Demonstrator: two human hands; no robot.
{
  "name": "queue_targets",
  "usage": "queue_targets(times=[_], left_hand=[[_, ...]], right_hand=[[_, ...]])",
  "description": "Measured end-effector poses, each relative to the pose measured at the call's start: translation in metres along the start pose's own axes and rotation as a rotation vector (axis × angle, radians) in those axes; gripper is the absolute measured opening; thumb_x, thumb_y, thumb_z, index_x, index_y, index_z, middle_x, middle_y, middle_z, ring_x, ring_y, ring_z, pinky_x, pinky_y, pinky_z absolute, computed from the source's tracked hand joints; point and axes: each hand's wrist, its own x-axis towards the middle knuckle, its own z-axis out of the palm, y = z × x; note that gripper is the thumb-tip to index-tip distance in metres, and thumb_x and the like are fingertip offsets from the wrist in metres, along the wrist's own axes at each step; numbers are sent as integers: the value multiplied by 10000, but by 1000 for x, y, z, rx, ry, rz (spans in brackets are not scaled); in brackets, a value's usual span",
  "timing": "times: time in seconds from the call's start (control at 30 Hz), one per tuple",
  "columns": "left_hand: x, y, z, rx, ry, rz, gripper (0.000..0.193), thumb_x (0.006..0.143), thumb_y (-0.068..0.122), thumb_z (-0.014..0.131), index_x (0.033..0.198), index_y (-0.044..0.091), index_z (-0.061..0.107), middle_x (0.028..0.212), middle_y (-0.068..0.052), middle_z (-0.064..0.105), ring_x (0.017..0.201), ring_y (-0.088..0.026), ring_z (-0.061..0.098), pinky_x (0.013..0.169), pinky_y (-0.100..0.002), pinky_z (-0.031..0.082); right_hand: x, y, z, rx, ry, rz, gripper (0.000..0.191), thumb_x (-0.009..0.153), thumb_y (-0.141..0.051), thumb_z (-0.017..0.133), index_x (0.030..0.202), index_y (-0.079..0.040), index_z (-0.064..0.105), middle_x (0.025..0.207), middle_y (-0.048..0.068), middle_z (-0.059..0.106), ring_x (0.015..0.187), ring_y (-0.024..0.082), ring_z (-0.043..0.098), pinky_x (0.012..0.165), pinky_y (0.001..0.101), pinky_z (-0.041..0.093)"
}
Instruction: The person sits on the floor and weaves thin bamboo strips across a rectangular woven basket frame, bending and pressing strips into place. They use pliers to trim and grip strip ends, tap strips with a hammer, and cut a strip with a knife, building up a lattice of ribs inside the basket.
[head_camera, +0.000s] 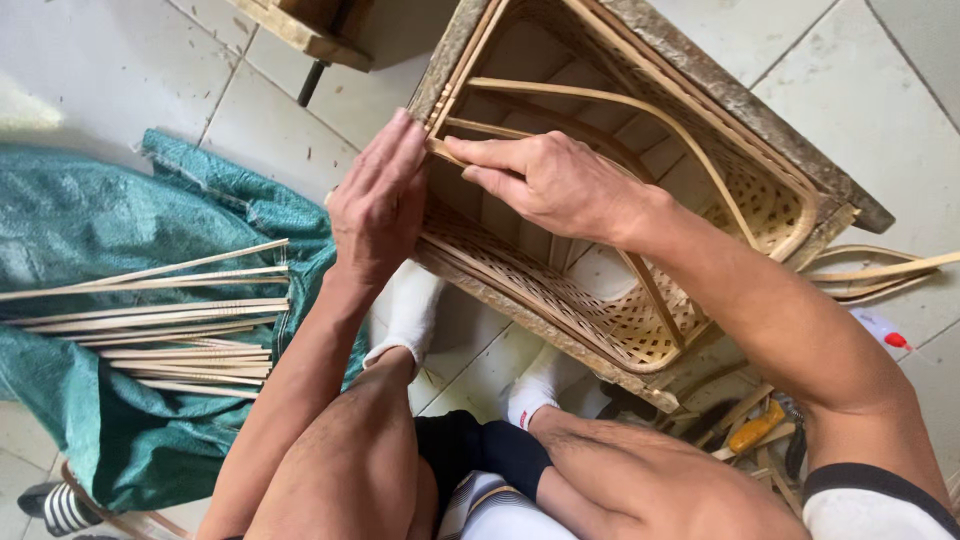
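Pressing flat against the outside of the woven bamboo basket (640, 200), the left hand (378, 200) lies open with its fingers together and stretched up along the near corner, gripping nothing, only bracing the wall. The basket lies tipped on its side on the tiled floor (120, 70), propped above the person's white-socked feet, with its open mouth turned towards the camera; its long axis runs from the upper left, at the hands, down to the lower right. The right hand (545, 180) reaches in through the mouth from the right, its forearm lying across the lower rim, and its fingers are partly curled, with the thumb and forefinger closing on the end of a thin bamboo strip (470, 128) at that same corner. That strip runs roughly level, from the corner on the left off to the right into the basket, so its free end points at the left palm just on the other side of the wall. Both hands therefore meet at one corner, the right inside and the left outside, touching or nearly so. A bundle of loose bamboo splints (170, 315) lies well apart on a green sack (90, 210) to the left, lengthways left to right.
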Motion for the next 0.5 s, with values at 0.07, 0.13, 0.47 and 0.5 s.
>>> queue_targets(times=[0.07, 0.13, 0.47, 0.5], left_hand=[[3, -2, -1, 8, -4, 90, 351, 1003, -32, 687, 1344, 43, 658, 1390, -170, 666, 1309, -369, 656, 1110, -411, 543], [4, -4, -1, 0, 2, 115, 351, 988, -49, 685, 1327, 38, 666, 1376, -164, 671, 1311, -374, 649, 1131, -425, 534], [-1, -8, 0, 9, -10, 106, 344, 940, -53, 725, 1270, 45, 711, 1338, -147, 693, 1309, -397, 636, 1105, -426, 537], [-2, -10, 0, 19, -18, 116, 346, 940, -55, 723, 1272, 41, 709, 1345, -144, 689, 1310, -399, 635, 1109, -433, 538]], right_hand=[[1, 0, 0, 26, -3, -24, 373, 1041, -271, 582, 1390, -151, 631, 1348, 124, 674, 1223, 303, 663, 1037, 385, 527], [2, 1, 0, 15, -36, 42, 380, 1023, -285, 585, 1379, -162, 639, 1323, 112, 683, 1199, 299, 669, 1020, 386, 525], [7, 0, 1, -10, -90, 16, 402, 1022, -312, 593, 1386, -147, 634, 1302, 140, 690, 1177, 315, 681, 1013, 400, 518], [8, 0, 2, -13, -115, 60, 405, 1014, -321, 587, 1384, -162, 634, 1291, 129, 697, 1167, 304, 688, 1007, 393, 520]])
